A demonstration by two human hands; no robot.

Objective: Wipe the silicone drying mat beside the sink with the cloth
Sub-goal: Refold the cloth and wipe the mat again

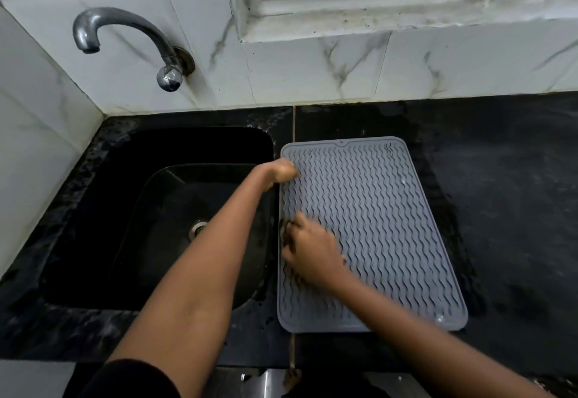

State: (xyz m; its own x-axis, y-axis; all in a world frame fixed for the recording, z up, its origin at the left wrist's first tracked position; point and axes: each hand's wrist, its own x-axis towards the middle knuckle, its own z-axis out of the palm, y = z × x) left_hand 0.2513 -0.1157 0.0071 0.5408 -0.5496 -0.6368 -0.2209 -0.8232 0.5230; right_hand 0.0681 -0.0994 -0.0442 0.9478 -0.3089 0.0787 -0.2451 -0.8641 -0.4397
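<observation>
Mat: a grey silicone drying mat (375,225) with wavy ridges lay flat on the black countertop (500,194), just beside the right rim of the sink (162,225), its long side running away from the person.
Left hand: the left hand (281,172) sat at the mat's far sink-side corner, fingers curled against the mat's edge; whether they pinched the edge or only pressed on it could not be told.
Right hand: the right hand (312,253) lay on the mat's sink-side edge, nearer the person than the left hand, blurred, with its fingers bent round a dark cloth.
Cloth: the cloth (289,235) showed only as a dark crumpled bit under the right fingers, touching the mat at the edge nearest the sink.
Sink: a black basin with a metal drain (197,229) in its floor.
Tap: a curved metal tap (125,41) stuck out from the white marbled wall tiles (312,66) behind the sink.
Countertop: it looked wet around the mat on the side away from the sink.
</observation>
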